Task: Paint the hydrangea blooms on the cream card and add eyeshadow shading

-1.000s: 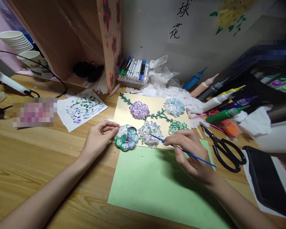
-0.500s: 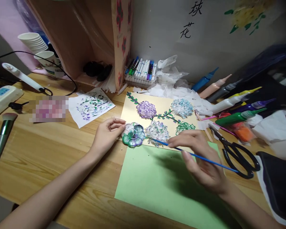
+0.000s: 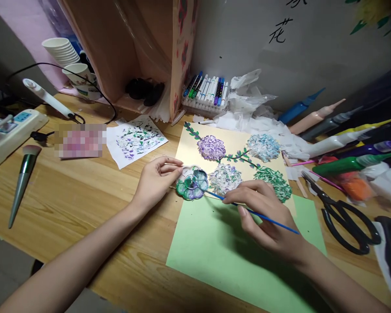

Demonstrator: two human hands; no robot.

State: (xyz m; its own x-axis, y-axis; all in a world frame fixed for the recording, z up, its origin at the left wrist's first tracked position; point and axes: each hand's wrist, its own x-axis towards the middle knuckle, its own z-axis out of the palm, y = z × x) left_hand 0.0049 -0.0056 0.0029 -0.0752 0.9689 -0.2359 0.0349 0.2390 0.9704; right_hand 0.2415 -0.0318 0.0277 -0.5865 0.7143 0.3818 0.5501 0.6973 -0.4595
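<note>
Pinching the likely light paintbrush (image 3: 215, 195) low, our right hand (image 3: 263, 217) curls; our left hand (image 3: 158, 179) nips the palette (image 3: 191, 184) by its rim

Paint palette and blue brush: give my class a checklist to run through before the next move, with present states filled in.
1. Paint palette steadied: ok, the left hand grips its edge.
2. Blue brush in hand: ok, held by the right hand.
3. Brush tip at the palette: ok, at its right side in view.
4. Brush loaded with paint: cannot tell, too small.
5. Palette clear of the painted card: not ok, it overlaps the lower left corner in view.
</note>
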